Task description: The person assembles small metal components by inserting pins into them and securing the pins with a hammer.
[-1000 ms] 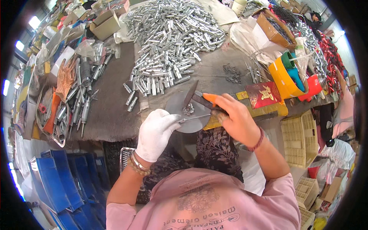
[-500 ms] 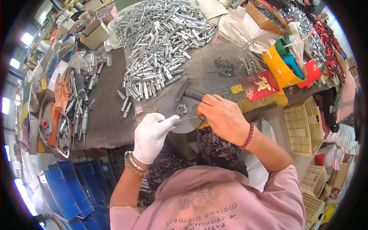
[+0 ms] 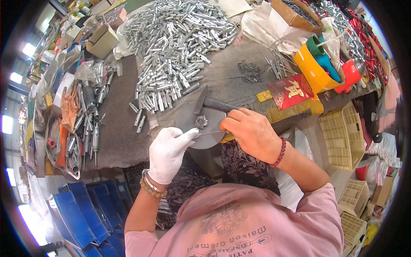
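Gloved left hand point(image 3: 166, 152): thumb and forefinger pinched on one end of a thin metal rod point(image 3: 210, 133). Bare right hand point(image 3: 253, 132): fingers curled closed at the other end. Rod spans grey disc point(image 3: 216, 119); contact unclear. Probably light, stiff, slick, not fragile; ends suit gripping. Writing: pink shirt point(image 3: 257, 210), inverted lettering; farther, red packet point(image 3: 291, 92), gold character.

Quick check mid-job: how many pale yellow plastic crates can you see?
3, all at the right side of the view: an upper crate, a middle crate below it, and a lower crate nearer the bottom edge. More may be hidden behind or beneath.
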`<state>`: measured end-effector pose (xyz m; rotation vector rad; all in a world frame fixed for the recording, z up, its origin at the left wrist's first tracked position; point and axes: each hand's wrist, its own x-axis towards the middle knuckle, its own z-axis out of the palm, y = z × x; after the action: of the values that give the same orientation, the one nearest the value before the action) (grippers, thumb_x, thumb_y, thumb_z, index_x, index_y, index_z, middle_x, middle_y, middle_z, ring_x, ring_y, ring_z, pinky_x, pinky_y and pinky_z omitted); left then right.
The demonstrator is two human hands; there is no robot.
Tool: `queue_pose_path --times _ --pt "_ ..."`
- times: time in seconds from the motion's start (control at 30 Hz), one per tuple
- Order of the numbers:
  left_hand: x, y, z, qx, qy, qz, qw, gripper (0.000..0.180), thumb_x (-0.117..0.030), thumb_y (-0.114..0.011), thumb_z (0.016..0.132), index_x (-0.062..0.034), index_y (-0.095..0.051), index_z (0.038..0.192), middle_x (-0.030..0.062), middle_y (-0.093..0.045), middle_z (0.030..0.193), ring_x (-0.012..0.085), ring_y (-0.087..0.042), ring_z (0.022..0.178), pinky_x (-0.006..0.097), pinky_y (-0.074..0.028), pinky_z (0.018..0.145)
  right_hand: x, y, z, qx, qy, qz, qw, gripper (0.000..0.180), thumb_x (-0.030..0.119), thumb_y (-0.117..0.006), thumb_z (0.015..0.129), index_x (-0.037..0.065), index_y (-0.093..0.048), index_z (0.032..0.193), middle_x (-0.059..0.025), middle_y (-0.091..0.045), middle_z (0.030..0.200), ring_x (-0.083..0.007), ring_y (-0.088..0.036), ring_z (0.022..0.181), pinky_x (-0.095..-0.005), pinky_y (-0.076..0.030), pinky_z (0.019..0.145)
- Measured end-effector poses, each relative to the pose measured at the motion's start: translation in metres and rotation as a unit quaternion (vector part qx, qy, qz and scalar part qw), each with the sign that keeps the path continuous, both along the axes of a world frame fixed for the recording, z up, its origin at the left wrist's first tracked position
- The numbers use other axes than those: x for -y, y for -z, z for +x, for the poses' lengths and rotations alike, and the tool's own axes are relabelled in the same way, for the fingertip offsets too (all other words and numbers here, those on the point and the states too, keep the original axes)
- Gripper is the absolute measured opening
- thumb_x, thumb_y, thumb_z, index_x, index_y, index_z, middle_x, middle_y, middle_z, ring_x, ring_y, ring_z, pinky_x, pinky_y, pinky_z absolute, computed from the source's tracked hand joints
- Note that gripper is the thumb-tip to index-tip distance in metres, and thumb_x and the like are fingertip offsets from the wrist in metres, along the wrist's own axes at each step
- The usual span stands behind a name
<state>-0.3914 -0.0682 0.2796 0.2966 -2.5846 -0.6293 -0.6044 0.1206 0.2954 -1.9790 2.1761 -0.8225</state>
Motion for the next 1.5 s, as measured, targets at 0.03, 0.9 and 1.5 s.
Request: queue_pose_path --times 0.03,0.9,1.5 --pt "0.0 -0.001 0.0 0.001 -0.002 -0.001 1.0 0.04 -0.006 -0.089 0.082 -0.0155 -0.086 0.121 0.0065 -0.069 0.09 0.0277 -0.068 0.085 0.039 -0.056 0.076 0.0 0.002 0.0 -0.002 -0.002 -0.012 1.0 0.021 -0.001 -0.071 0.085 0.007 -0.064 0.103 -0.0116 -0.063 0.102 -0.0352 -0.066 0.099 -0.0475 -0.057 0.086" --pt "0.001 0.001 0.001 0.003 0.002 -0.005 1.0 0.043 0.0 -0.089 0.08 -0.012 -0.085 0.122 0.0075 -0.069 0.091 0.0276 -0.068 0.085 0.039 -0.055 0.077 0.004 0.014 -0.014 -0.126 -0.065 -0.1 0.985 0.017 0.019 -0.071 0.088 0.01 -0.066 0.101 -0.0044 -0.06 0.103 -0.0236 -0.065 0.099 -0.0375 -0.057 0.087" --pt "-0.001 0.0 0.0 -0.011 -0.004 -0.026 1.0 0.042 -0.004 -0.087 0.083 -0.0171 -0.086 0.123 0.0051 -0.069 0.088 0.0251 -0.068 0.083 0.038 -0.056 0.072 0.011 0.01 -0.018 -0.122 -0.113 -0.095 0.982 0.023 0.019 -0.075 0.085 0.011 -0.07 0.106 -0.004 -0.059 0.101 -0.023 -0.066 0.098 -0.0382 -0.058 0.089"
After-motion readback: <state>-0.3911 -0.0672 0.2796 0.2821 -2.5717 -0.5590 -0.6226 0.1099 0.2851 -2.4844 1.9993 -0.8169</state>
